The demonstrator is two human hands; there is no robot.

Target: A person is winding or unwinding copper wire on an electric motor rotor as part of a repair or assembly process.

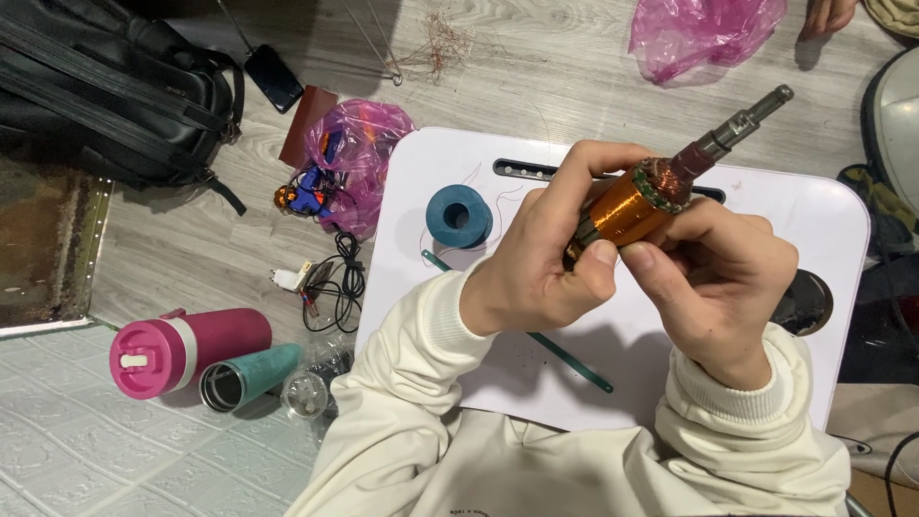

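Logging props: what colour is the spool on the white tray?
Blue spool, lying left of both hands; clearest in the head view.

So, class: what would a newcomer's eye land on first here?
The copper-wound motor rotor with a steel shaft, gripped by the left hand and right hand above the white lap table. Next, the blue spool on that table and the pink flask lying on the floor, left.

Glossy copper rotor [632,213] — metal shaft [747,120]
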